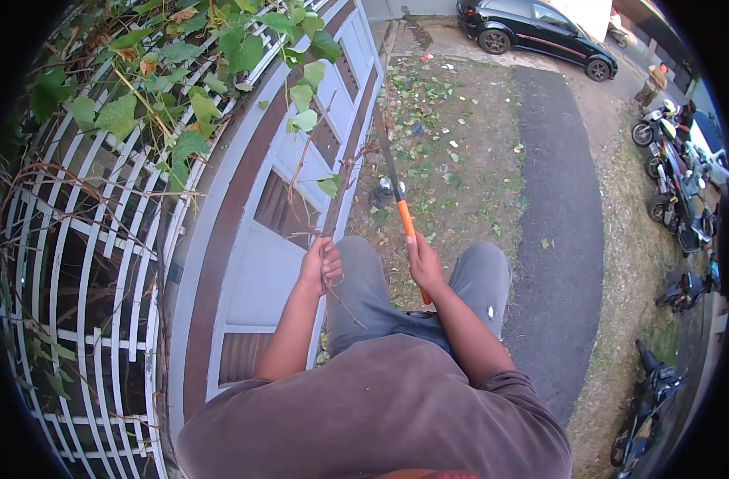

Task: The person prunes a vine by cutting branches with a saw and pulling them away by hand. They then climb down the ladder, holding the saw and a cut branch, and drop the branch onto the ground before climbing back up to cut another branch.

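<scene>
My left hand (322,262) is closed around a woody vine branch (333,209), which rises from the fist with thin bare side twigs; one twig hangs below the hand over my thigh. My right hand (423,262) grips the orange handle (406,219) of a machete. Its long dark blade (391,164) points up and away, just right of the branch's upper part. A few green leaves (329,185) hang close to the branch. Both hands are in front of my knees, the left one beside the grey and brown panelled wall (253,291).
White slats (81,303) with grape-like vine leaves (190,148) run along the left. Below, fallen leaves litter the ground (452,152) beside a dark paved strip (556,239). Several motorcycles (676,180) line the right; a black car (540,32) and a person (653,84) are farther off.
</scene>
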Demonstrator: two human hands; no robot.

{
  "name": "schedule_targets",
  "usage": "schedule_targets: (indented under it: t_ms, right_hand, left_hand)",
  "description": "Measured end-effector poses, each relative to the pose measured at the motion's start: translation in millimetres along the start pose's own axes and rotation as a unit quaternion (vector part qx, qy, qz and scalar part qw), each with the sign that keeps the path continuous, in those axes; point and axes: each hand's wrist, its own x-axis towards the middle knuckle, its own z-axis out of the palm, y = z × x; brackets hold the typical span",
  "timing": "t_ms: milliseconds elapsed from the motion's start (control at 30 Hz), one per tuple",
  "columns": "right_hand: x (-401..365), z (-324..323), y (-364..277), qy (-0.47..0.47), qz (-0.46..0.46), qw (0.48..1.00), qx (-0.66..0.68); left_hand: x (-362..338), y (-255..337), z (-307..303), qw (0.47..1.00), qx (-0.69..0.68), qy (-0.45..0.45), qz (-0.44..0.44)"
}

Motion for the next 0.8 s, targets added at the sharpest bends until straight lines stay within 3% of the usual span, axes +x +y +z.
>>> schedule_targets:
  t_ms: [233, 433, 533, 600, 633, 700, 800]
  right_hand:
    - [-3.2, -12.3, -25.9, -0.004, 0.027, 0.995, -0.096]
    - [-5.2, -15.8, -27.8, -0.022, -0.029, 0.991, -0.128]
    - [0.9, -1.2, -5.0, 0.002, -0.044, 0.996, -0.073]
    - [6.0, 3.1, 5.5, -0.064, 0.076, 0.976, 0.194]
    - [6.7, -5.1, -4.9, -0.067, 0.076, 0.976, 0.194]
    - [9.0, -23.1, -22.2, -0.154, 0.187, 0.907, 0.344]
    - [11.6, -22.3, -19.0, -0.183, 0.247, 0.873, 0.380]
  left_hand:
    - [-5.8, -1.7, 8.2, 0.999, 0.026, 0.027, 0.016]
    - [-4.2, -10.3, 0.3, 0.999, 0.034, 0.022, 0.015]
    - [-2.7, -13.2, -4.9, 1.000, -0.004, 0.005, -0.002]
    - [-1.9, -11.8, -5.3, 1.000, -0.005, -0.002, 0.003]
    - [-3.1, -11.8, -4.6, 1.000, -0.008, -0.007, 0.008]
    - [-4.9, -9.5, -1.3, 1.000, -0.010, -0.027, -0.008]
    - [-4.8, -9.4, -2.4, 0.997, -0.027, -0.055, -0.036]
